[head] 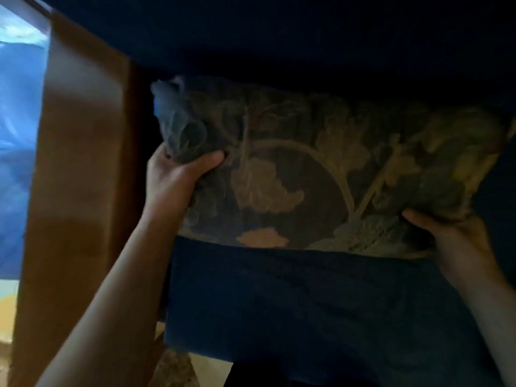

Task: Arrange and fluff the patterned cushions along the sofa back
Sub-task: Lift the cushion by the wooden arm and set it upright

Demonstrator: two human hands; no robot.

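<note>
A dark patterned cushion [301, 174] with tan leaf and vine shapes stands on the dark blue sofa seat [293, 300], leaning against the dark sofa back [279, 46]. My left hand [173, 180] grips its left edge, thumb pressed into the front, bunching the fabric near the top left corner. At the lower right corner, my right hand [458, 241] holds the cushion from below and the side. The picture is dim and slightly blurred.
A wide brown wooden armrest [75, 177] runs down the left side of the sofa. Beyond it at far left is a bright blue surface [19, 115]. Pale floor [209, 367] shows under the seat's front edge.
</note>
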